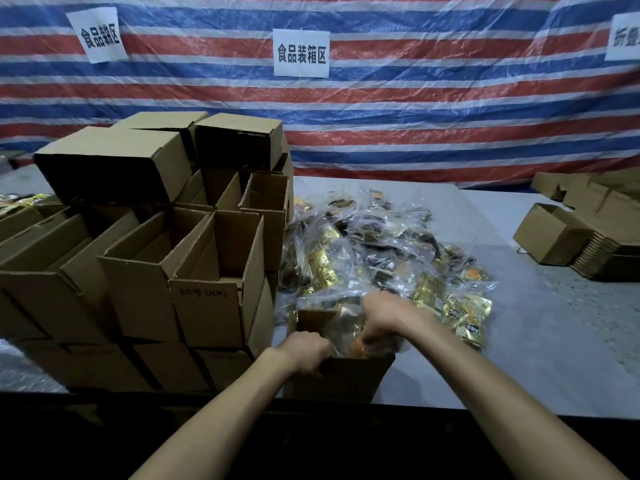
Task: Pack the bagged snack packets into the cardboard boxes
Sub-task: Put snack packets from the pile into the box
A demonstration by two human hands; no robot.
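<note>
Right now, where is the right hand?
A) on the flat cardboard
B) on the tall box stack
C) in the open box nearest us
C: the right hand reaches into the open box, fingers curled on a bagged packet; the left hand grips its rim.

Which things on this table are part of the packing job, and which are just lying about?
Job: open box, gripped by left hand; bag in right hand; snack pile; empty boxes.
Lying about: flat cardboard stack; paper signs; striped tarp.
</note>
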